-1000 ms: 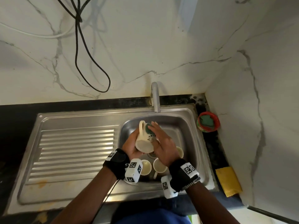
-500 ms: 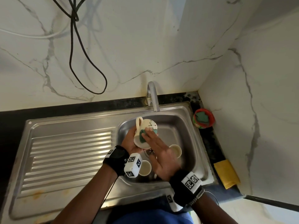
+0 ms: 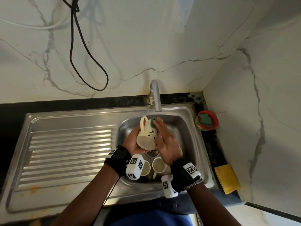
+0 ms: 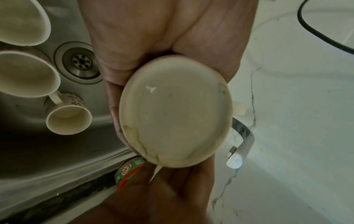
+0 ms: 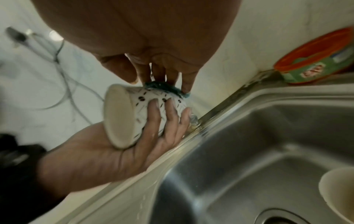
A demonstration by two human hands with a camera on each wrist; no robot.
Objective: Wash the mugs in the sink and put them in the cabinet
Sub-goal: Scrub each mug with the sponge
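Observation:
Over the sink (image 3: 187, 128), my left hand (image 3: 133, 144) grips a cream mug (image 3: 147, 134) with black marks. The mug lies tilted, base (image 4: 176, 112) toward me and handle up-left. My left fingers (image 5: 153, 121) wrap its side (image 5: 138, 115). My right hand (image 3: 166, 141) lies along the mug with straight fingers (image 5: 168, 75) and presses a green scrub pad (image 3: 153, 123) against the wall near the rim; the pad (image 5: 168, 89) sits under the fingertips. Three more cream mugs stand in the basin: two near me (image 3: 145, 168) (image 3: 158, 164), and one (image 3: 180, 151) half hidden by my right hand.
The tap (image 3: 155, 97) arches over the basin's far edge; no water is seen running. A red-and-green soap tub (image 3: 206, 120) with a green pad sits at the right corner. A yellow cloth (image 3: 227, 178) lies on the counter. The ribbed drainboard (image 3: 68, 152) extends left. The drain (image 4: 80, 62) is uncovered.
The mug has tipped so its base faces me more. My right hand slid the scrub pad from the mug's side up toward its far rim.

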